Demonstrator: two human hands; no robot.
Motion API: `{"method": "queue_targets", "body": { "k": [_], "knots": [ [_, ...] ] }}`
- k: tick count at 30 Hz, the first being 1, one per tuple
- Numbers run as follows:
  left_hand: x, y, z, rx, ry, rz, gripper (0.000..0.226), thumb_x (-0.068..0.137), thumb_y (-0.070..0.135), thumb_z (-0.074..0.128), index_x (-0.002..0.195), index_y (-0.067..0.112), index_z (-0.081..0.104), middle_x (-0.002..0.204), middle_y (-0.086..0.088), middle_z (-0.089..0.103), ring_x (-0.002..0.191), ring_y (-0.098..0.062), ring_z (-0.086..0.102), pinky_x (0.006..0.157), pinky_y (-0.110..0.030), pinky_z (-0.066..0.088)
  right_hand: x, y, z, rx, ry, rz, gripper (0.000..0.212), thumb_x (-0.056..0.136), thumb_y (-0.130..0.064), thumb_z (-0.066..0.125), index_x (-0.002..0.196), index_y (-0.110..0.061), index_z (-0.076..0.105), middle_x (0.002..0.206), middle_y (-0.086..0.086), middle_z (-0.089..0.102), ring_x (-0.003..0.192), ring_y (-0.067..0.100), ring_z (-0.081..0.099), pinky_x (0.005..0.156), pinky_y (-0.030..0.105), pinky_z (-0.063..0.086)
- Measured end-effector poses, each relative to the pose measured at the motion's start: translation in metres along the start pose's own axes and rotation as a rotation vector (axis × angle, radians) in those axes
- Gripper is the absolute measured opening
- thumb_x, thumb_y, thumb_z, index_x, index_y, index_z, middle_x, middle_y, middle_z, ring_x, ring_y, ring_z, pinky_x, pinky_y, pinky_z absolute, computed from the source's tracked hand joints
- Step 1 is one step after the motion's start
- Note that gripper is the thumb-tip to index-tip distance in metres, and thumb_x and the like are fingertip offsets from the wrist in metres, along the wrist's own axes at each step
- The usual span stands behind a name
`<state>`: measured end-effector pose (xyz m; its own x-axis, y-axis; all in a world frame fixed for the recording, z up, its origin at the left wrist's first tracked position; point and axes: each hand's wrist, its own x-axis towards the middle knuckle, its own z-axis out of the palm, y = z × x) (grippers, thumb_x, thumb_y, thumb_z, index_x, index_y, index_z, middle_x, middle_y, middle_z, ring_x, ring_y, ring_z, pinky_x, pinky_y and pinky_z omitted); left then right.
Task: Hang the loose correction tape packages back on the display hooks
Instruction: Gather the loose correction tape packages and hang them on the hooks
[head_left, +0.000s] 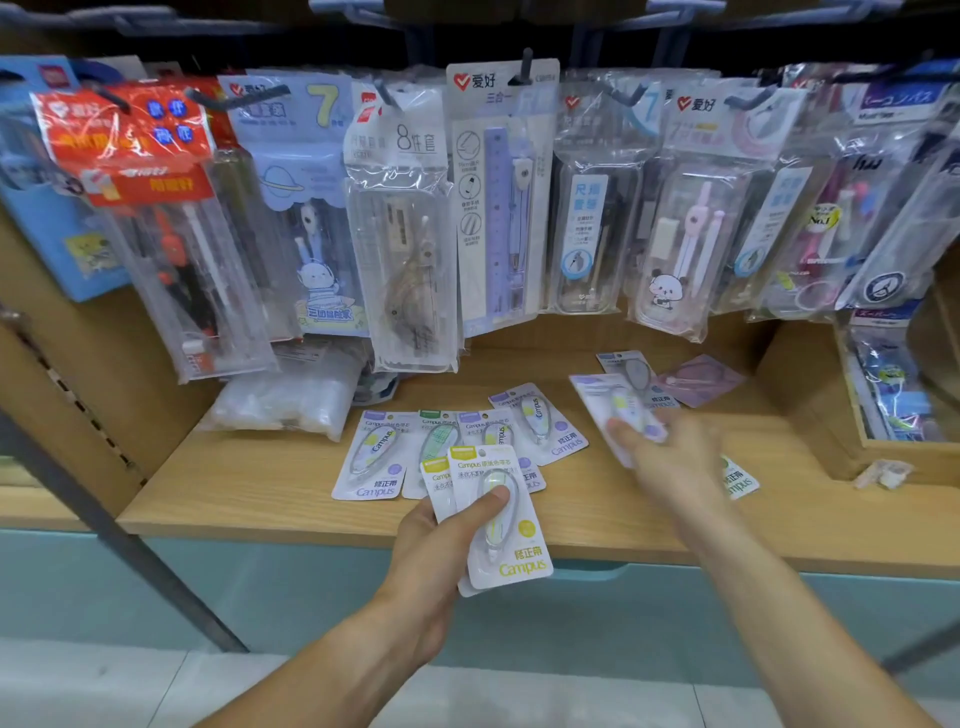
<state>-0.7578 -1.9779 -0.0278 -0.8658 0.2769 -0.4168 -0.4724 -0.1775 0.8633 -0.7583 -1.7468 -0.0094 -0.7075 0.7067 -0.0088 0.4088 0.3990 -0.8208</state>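
Left hand (441, 535) grips two yellow packs (498, 514), thumb on front. Right hand (670, 447) pinches a purple pack (613, 410), blurred. Loose packs (467, 441) lie on shelf (260, 488) below hooks (524, 67).

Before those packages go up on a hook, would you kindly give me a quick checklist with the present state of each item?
1. Left hand grips the yellow-labelled packages: ok.
2. Right hand holds the purple-labelled package firmly: cannot tell, blurred.
3. Loose packages on the shelf all collected: not ok, several still lie on the wooden shelf.
4. Empty hook for correction tape located: cannot tell; hooks in view carry compass sets.
5. Hang holes aligned in the held stack: cannot tell.
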Motion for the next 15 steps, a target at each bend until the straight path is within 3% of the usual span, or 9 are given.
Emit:
{"method": "queue_targets", "body": {
  "k": [3,6,8,10,12,15],
  "knots": [
    [0.0,0.001,-0.001,0.012,0.028,0.017,0.028,0.087,0.023,0.083,0.114,0.019,0.077,0.104,-0.002,0.082,0.097,-0.026,0.079,0.095,-0.051,0.058,0.009,-0.025,0.048,-0.007,-0.141,0.019,0.053,0.081,-0.057,0.073,0.107,-0.011,0.066,0.128,0.009,0.046,0.086,0.021,0.059,0.08,0.033,0.049],
    [-0.001,0.004,-0.005,0.031,0.035,0.029,0.027,0.086,0.026,0.084,0.112,0.02,0.078,0.102,-0.001,0.082,0.096,-0.026,0.079,0.086,-0.043,0.057,0.02,-0.045,0.073,-0.09,-0.194,0.056,0.062,0.081,-0.055,0.077,0.12,-0.008,0.062,0.138,0.016,0.041,0.123,0.033,0.05,0.09,0.033,0.045],
    [0.0,0.006,-0.009,0.038,0.042,0.034,0.028,0.086,0.027,0.084,0.112,0.02,0.078,0.102,-0.001,0.082,0.096,-0.025,0.079,0.081,-0.039,0.056,0.024,-0.054,0.08,-0.234,-0.187,0.073,0.076,0.077,-0.051,0.083,0.132,-0.006,0.055,0.141,0.02,0.04,0.132,0.036,0.042,0.089,0.035,0.041],
    [0.003,0.008,-0.013,0.037,0.058,0.035,0.029,0.086,0.027,0.085,0.113,0.02,0.078,0.102,0.0,0.082,0.096,-0.023,0.079,0.085,-0.042,0.059,0.028,-0.06,0.084,-0.318,-0.207,0.116,0.104,0.064,-0.053,0.09,0.144,-0.002,0.045,0.14,0.018,0.048,0.131,0.035,0.047,0.088,0.036,0.044],
    [0.006,0.01,-0.016,0.032,0.084,0.036,0.029,0.085,0.026,0.085,0.113,0.02,0.078,0.102,0.001,0.082,0.095,-0.023,0.08,0.082,-0.041,0.06,0.03,-0.064,0.083,-0.337,-0.216,0.151,0.118,0.052,-0.056,0.093,0.145,0.0,0.044,0.131,0.014,0.058,0.123,0.033,0.057,0.081,0.036,0.049],
    [0.007,0.01,-0.017,0.022,0.112,0.039,0.028,0.085,0.023,0.085,0.112,0.02,0.078,0.1,0.002,0.082,0.091,-0.022,0.08,0.072,-0.033,0.059,0.036,-0.065,0.077,-0.278,-0.223,0.187,0.098,0.06,-0.045,0.095,0.138,-0.002,0.053,0.122,0.01,0.064,0.113,0.029,0.065,0.077,0.033,0.052]
  ]
}}
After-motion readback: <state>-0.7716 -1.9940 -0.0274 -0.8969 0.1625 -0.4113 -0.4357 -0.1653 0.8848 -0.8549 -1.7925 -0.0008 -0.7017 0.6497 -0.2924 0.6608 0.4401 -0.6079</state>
